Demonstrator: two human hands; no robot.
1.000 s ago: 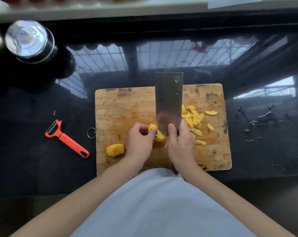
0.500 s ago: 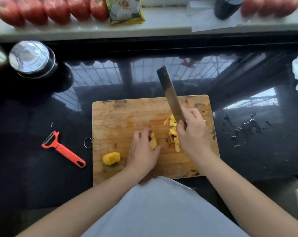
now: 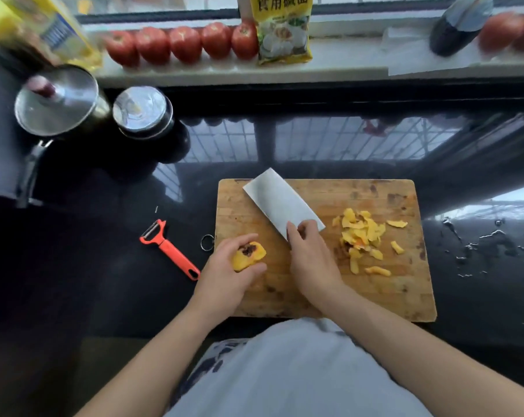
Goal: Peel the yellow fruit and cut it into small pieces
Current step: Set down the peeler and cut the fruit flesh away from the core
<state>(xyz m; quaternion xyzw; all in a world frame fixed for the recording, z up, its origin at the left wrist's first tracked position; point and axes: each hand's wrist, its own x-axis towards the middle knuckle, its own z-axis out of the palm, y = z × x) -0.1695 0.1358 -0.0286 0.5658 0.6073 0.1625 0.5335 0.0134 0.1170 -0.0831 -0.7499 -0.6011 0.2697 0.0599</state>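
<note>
Over board's left edge, left hand [image 3: 224,273] grips yellow fruit [image 3: 248,255].

A shiny black counter [image 3: 285,164] carries a wooden cutting board [image 3: 375,296]. An orange peeler [image 3: 170,249] lies just left of the board. Two pots with shiny lids [image 3: 56,100] [image 3: 143,111] stand at the far left corner. Water drops [image 3: 477,245] sit on the counter right of the board. Yellow fruit pieces [image 3: 363,233] lie on the board.
</note>
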